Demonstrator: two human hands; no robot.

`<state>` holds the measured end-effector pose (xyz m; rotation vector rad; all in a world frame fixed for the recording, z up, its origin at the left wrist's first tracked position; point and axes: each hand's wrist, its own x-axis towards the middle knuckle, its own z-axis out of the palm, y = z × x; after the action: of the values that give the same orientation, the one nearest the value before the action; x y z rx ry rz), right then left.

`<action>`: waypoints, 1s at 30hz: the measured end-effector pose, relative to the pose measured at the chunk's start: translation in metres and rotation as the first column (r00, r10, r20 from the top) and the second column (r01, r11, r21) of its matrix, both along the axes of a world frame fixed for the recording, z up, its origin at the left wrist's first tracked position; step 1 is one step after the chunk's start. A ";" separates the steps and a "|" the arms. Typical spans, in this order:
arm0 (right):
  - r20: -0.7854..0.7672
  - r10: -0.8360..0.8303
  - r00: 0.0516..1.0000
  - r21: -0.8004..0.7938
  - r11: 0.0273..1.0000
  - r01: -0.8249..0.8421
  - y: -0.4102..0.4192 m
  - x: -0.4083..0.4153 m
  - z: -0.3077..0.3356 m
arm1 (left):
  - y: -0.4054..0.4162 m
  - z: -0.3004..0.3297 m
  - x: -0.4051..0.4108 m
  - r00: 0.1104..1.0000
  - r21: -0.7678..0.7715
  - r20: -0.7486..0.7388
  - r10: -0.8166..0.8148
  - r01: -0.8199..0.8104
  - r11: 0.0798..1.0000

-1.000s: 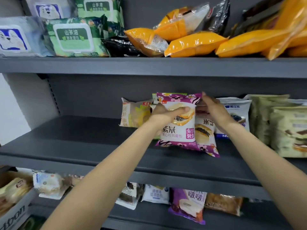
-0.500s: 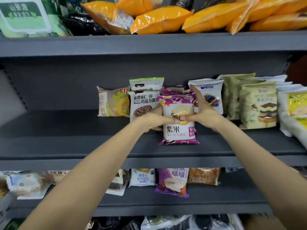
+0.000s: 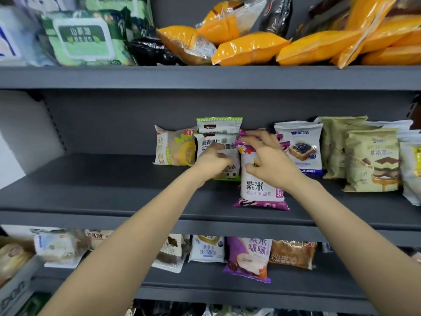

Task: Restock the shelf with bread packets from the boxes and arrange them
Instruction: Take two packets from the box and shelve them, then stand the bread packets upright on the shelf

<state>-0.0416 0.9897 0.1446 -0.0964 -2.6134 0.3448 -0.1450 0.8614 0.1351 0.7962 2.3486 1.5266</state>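
A purple and white bread packet [image 3: 259, 190] stands upright near the front of the grey middle shelf [image 3: 114, 190]. My right hand [image 3: 270, 161] lies over its upper front with the fingers spread. Just to its left stand two white and green chocolate bread packets [image 3: 218, 125], one behind the other. My left hand [image 3: 213, 160] is curled on the front one, which it partly hides. A pale pineapple bread packet [image 3: 174, 147] leans against the back wall further left.
Right of the purple packet stand a white and blue packet [image 3: 300, 144] and several olive cake packets [image 3: 371, 160]. Orange packets [image 3: 250, 49] and wet wipes [image 3: 84, 37] fill the top shelf. The lower shelf holds mixed bread packets [image 3: 248, 256]. A cardboard box [image 3: 13, 290] sits lower left.
Both hands held the purple packet and set it upright on the shelf. My left hand has shifted left onto the white and green packet, and my right hand's fingers have spread.
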 end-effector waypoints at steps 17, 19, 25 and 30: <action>0.253 0.764 0.593 -0.237 0.643 -0.728 -0.404 -0.110 -0.048 | -0.453 -0.056 0.024 0.448 -0.231 -0.229 0.864 -0.888 0.399; 0.312 0.830 0.462 -0.272 0.544 -0.794 -0.474 -0.104 -0.063 | -0.522 -0.071 0.053 0.339 -0.268 -0.207 0.918 -0.922 0.280; 0.447 0.859 0.249 -0.290 0.403 -0.868 -0.670 -0.090 -0.117 | -0.707 -0.121 0.124 0.150 -0.446 -0.098 0.984 -0.891 0.091; 0.488 0.846 0.215 -0.400 0.436 -0.806 -0.786 -0.083 -0.152 | -0.810 -0.144 0.141 0.081 -0.526 -0.055 0.995 -0.850 0.040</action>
<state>-0.1245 0.2033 -0.0070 1.5542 -3.0448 0.8910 -0.0042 0.0515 -0.0085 -1.4719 2.7489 1.0201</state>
